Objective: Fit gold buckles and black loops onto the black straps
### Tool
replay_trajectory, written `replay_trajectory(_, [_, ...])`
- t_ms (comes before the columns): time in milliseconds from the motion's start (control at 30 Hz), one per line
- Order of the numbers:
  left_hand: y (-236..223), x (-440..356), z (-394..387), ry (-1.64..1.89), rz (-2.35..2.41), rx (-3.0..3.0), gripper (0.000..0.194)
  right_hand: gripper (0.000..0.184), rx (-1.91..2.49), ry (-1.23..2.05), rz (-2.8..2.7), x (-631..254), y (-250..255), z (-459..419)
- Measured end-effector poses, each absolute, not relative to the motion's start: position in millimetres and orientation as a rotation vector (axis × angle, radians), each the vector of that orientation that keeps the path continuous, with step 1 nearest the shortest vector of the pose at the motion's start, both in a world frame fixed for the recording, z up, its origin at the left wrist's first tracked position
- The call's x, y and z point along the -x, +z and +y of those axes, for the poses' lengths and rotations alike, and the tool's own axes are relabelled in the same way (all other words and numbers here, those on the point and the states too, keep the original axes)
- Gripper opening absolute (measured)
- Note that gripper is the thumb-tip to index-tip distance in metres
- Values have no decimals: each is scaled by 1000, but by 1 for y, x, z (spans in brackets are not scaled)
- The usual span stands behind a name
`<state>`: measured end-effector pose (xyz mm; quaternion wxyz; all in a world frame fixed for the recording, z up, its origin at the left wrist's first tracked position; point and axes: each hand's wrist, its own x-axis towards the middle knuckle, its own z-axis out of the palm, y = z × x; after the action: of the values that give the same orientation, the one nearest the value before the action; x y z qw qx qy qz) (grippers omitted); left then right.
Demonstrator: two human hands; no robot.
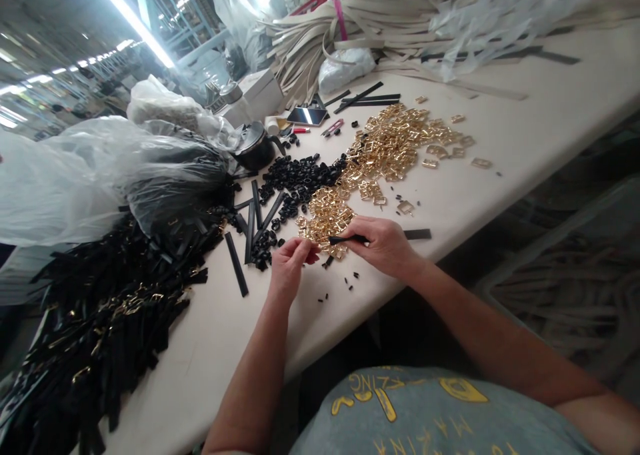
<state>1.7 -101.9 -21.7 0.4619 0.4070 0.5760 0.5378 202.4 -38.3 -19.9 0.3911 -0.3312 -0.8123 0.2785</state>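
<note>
My right hand (384, 245) is closed round a black strap (417, 234); one end pokes out past the fingertips and the other trails behind the hand. To its left, my left hand (291, 263) has thumb and forefinger pressed together, and anything between them is too small to make out. The two hands are a short gap apart over the near edge of a pile of gold buckles (327, 212). Small black loops (300, 178) lie heaped just beyond my left hand. Tiny black bits (351, 287) are scattered on the table below the hands.
Finished-looking black straps with buckles (125, 302) cover the table's left side, beside plastic bags (90, 168). Loose black strips (236, 264) lie nearby. Farther back are a dark lidded pot (254, 147), a phone (307, 116), thread snips (333, 128) and bundled beige straps (370, 15).
</note>
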Motion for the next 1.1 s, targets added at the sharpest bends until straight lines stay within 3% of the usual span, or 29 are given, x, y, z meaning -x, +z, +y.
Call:
replay_trajectory(167, [-12,36,-96,1618,1558,-850,35,6,900,678,-2067,-212,-32,-30])
replay_trajectory(333, [-5,66,-101,1598,1871,-999,31,6,923,680,-2073,-212,-41,-27])
replay_trajectory(633, [-21,57,-97,686,2386,-1733,12,6,916,625,-2100,-211,-40,-28])
replay_trajectory(867, [-18,50,-93,503,2495,-1789,8,6,913,660,-2089,-209,-40,-32])
replay_trajectory(967, [-19,47,-94,575,2462,-1815,6,6,892,667,-2097,-205,-40,-35])
replay_trajectory(1100, [-22,41,-94,1068,2100,-1464,11,6,857,656,-2089,-199,-37,-39])
